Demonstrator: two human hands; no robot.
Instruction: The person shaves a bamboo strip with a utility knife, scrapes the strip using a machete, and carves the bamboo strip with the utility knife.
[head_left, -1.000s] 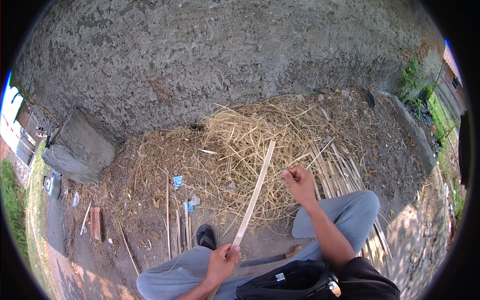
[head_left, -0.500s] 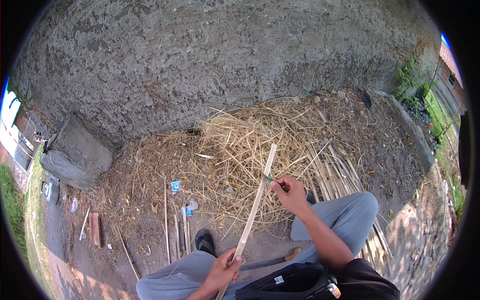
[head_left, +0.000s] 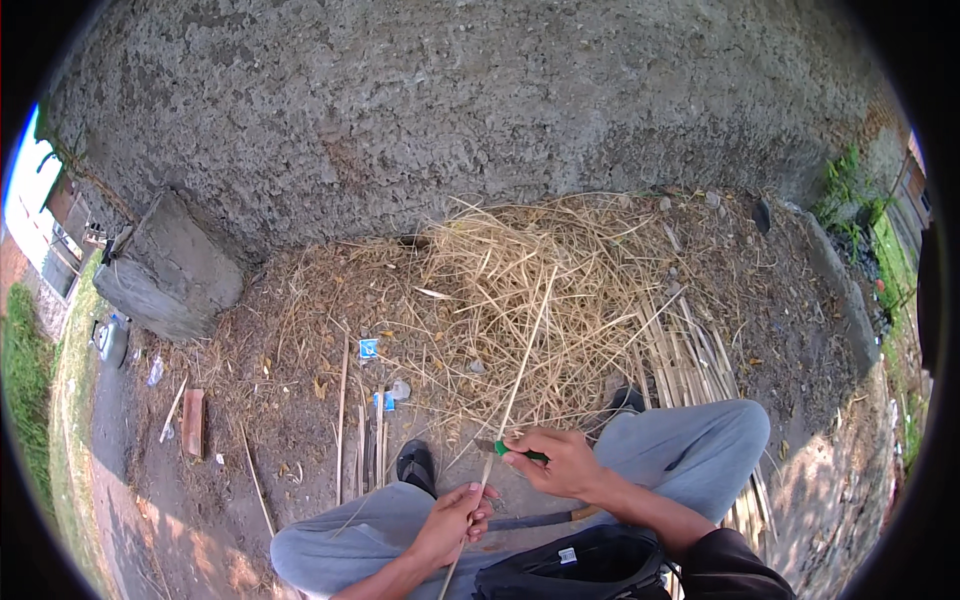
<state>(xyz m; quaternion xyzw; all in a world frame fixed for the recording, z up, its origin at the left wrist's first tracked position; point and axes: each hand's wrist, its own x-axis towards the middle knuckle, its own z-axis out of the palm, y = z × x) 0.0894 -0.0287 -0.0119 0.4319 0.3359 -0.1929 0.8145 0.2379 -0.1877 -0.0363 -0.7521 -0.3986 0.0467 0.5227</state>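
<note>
A long, pale bamboo strip (head_left: pixel 526 362) slants up and away between my knees, seen nearly edge-on. My left hand (head_left: pixel 453 524) is closed around its lower part. In my right hand (head_left: pixel 560 464) is a small knife (head_left: pixel 507 450) with a green handle, its short blade lying against the strip just above my left hand. Much of the handle is hidden by my fingers. Behind my hands, a long dark blade with a wooden handle (head_left: pixel 583 513) lies crosswise between my legs.
A heap of shavings (head_left: pixel 520 260) lies before a rough grey wall (head_left: pixel 470 110). Split bamboo strips (head_left: pixel 690 350) lie beside my right knee; several thin sticks (head_left: pixel 361 440) lie left of my foot. A concrete block (head_left: pixel 180 265), brick (head_left: pixel 194 422) and kettle (head_left: pixel 111 340) stand or lie at left.
My right hand and the knife have come down along the strip, close to my left hand. The strip has turned from its broad face to its narrow edge.
</note>
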